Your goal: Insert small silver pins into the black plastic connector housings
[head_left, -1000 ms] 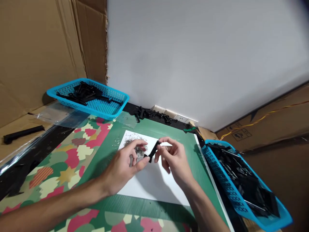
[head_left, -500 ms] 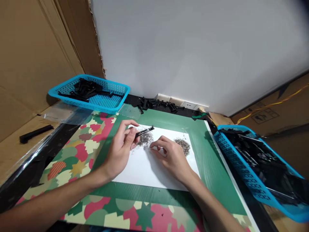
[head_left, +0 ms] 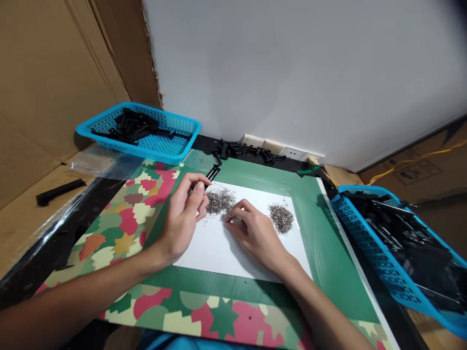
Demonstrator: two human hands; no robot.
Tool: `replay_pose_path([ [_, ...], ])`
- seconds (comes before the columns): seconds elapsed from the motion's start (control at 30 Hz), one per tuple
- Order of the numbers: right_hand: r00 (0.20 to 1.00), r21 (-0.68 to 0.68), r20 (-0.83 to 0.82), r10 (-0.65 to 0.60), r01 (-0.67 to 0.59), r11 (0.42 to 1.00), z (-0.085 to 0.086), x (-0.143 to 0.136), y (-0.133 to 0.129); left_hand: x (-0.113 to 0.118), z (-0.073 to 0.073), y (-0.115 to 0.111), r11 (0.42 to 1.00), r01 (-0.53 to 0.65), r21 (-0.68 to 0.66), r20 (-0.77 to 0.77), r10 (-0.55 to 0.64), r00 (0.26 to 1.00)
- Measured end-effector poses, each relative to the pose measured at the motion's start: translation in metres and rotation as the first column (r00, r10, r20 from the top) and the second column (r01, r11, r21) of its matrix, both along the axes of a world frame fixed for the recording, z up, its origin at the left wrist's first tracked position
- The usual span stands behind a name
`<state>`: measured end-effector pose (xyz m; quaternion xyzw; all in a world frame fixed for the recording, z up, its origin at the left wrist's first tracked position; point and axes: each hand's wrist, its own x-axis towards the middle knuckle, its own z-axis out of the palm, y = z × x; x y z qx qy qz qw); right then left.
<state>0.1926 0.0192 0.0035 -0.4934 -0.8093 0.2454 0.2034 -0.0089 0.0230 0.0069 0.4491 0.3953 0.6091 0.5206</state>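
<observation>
My left hand [head_left: 185,214] pinches a narrow black plastic part [head_left: 212,174] between thumb and fingers, its slotted end pointing up and away. Beneath it, on a white sheet [head_left: 215,255], lies a pile of tiny metal wire pieces [head_left: 221,200]. At the near right edge of that pile is my right hand [head_left: 251,231], thumb and fingertips drawn together. Whatever sits between those fingertips is too small to make out. A second heap of small metal pieces [head_left: 280,218] lies on the sheet to the right of this hand.
A blue basket [head_left: 175,157] of black parts stands at the back left, another blue basket [head_left: 383,274] at the right. Loose black parts [head_left: 264,154] lie along the back by a socket strip [head_left: 292,153]. One long black part [head_left: 60,192] rests at far left.
My left hand has turned the black part from pointing right to pointing up and away. My right hand stays at the pile's edge, fingertips together. The view has shifted slightly.
</observation>
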Motion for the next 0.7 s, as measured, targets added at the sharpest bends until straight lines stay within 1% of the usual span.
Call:
replay_pose_path([
  [0.1,1.000,-0.001,-0.027,0.003,-0.003,1.000,0.000,0.002,0.000,0.000,-0.001,0.000,0.999,0.026,-0.023,-0.003,-0.026,1.000],
  [0.33,0.999,-0.040,-0.030,0.041,-0.042,0.998,-0.002,0.004,0.001,0.000,0.000,-0.001,0.999,0.042,-0.030,-0.026,-0.043,0.999],
  [0.5,0.995,-0.082,-0.047,0.084,-0.088,0.993,0.002,0.011,0.001,0.000,0.000,-0.002,0.996,0.061,-0.061,-0.033,-0.063,0.997],
  [0.6,0.988,-0.114,-0.134,0.079,-0.095,0.989,0.008,0.015,0.001,-0.001,0.000,-0.001,0.995,0.068,-0.067,-0.037,-0.071,0.997],
  [0.7,0.964,-0.157,-0.265,0.027,-0.071,0.985,0.012,0.016,0.002,-0.001,0.000,-0.001,0.994,0.085,-0.072,-0.047,-0.089,0.995],
])
